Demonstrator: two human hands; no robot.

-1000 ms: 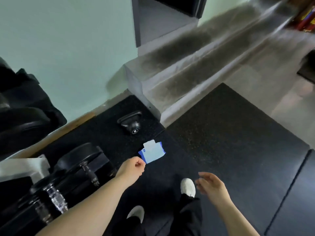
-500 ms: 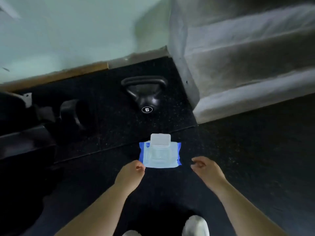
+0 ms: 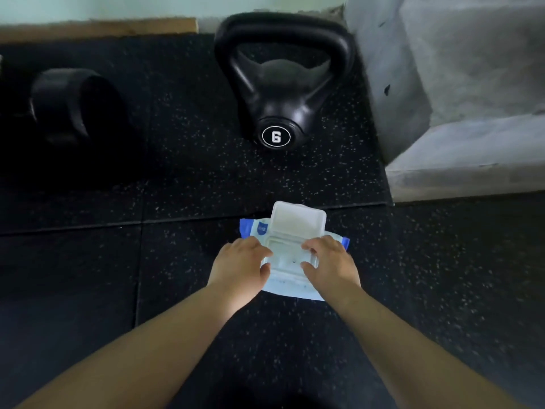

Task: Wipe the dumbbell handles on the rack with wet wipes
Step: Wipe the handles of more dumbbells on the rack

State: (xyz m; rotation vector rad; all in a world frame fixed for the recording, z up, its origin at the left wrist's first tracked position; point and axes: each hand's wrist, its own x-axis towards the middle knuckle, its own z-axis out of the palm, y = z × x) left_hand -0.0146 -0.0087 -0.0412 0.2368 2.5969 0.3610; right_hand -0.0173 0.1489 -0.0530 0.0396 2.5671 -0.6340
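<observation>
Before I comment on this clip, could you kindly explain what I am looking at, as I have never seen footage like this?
There is no machine here. A person wears a camera on the head, and it looks down at their two bare hands. On the black speckled floor mat lies a blue wet wipe pack with its white lid flipped open. The left hand holds the pack's left side. The right hand has fingers and thumb at the opening, but I cannot tell whether it pinches a wipe. Beyond stands a black kettlebell marked 6, with a grey concrete step to its right.
</observation>
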